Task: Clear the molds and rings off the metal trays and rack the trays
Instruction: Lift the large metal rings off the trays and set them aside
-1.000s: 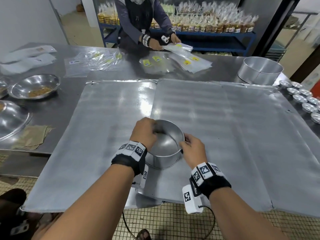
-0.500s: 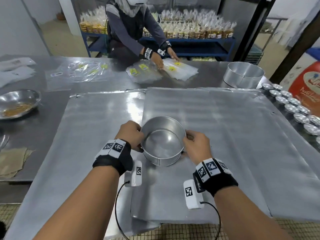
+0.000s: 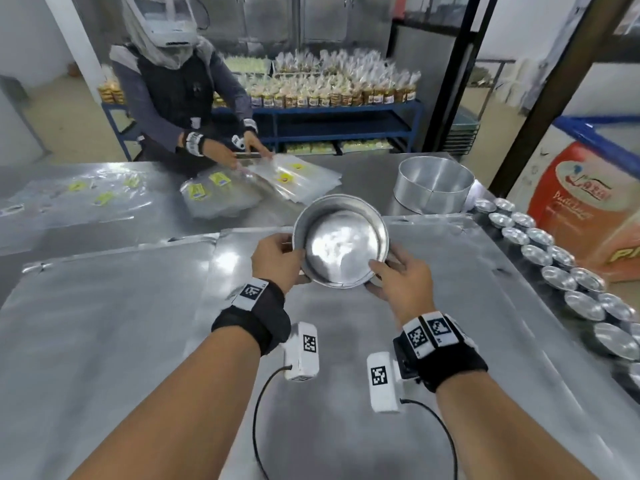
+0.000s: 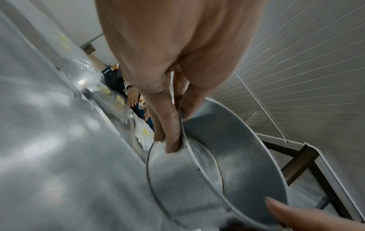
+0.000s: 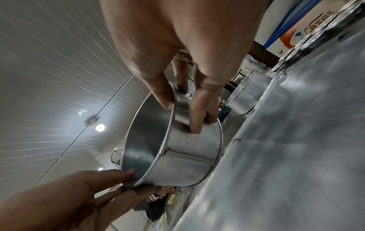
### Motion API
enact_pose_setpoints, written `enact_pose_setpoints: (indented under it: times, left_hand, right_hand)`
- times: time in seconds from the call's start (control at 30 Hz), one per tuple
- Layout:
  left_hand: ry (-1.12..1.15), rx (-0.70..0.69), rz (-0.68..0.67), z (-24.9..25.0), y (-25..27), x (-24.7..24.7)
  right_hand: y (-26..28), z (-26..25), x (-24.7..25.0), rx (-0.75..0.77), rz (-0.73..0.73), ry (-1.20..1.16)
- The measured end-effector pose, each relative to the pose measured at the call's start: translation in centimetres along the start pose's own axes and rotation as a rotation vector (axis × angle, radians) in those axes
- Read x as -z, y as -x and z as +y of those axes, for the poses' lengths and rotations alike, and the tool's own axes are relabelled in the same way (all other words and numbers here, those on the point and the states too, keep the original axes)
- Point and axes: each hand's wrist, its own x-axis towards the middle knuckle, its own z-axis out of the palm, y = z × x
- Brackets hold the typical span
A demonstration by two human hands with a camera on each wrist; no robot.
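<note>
Both hands pinch the round cake mold (image 3: 341, 245) by opposite rim sides, left hand (image 3: 277, 261) and right hand (image 3: 403, 280), lifted above the metal tray (image 3: 450, 306) near its far edge. Thin rim grips could slip. Its mouth tilts toward the wearer, axis near upright.

I take this for a small bakery's packing room; ahead of my hands a blue shelf (image 3: 332, 112) carries rows of bagged baked goods (image 3: 332, 86); labelled clear bags (image 3: 221, 192) cover the steel table (image 3: 104, 230); small tart molds (image 3: 550, 258) line up off to the right.
</note>
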Motion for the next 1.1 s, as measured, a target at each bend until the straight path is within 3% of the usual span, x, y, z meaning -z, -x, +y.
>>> enact_pose_setpoints:
  times: [0.13,0.27,0.5,0.7,0.87,1.1]
  left_hand:
    - [0.109,-0.022,0.055,0.3,-6.8,-7.7]
    - [0.068,-0.054,0.051,0.0,-14.8,-14.2]
    - [0.02,-0.048,0.036,-2.3,-26.3,-21.8]
    - [-0.084,-0.049,0.082,-4.6,-32.2,-24.7]
    - [-0.342,-0.105,0.103,-6.3,-34.9,-25.3]
    - [-0.306,-0.02,0.123,-5.9,-35.6,-26.2]
  right_hand:
    - [-9.8,-1.1,2.2,0.002,-0.07,-0.079]
    - [-20.6,-0.6,4.3,0.049,-0.081,-0.033]
    - [-35.5,2.3,6.4,0.081,-0.074,0.124]
    - [-42.5,4.4,6.3,0.027,-0.118,0.163]
    - [-46.4,6.7,6.2,0.072,-0.056,0.423]
    - [-49.0,7.5,5.1,-0.019,-0.017,0.584]
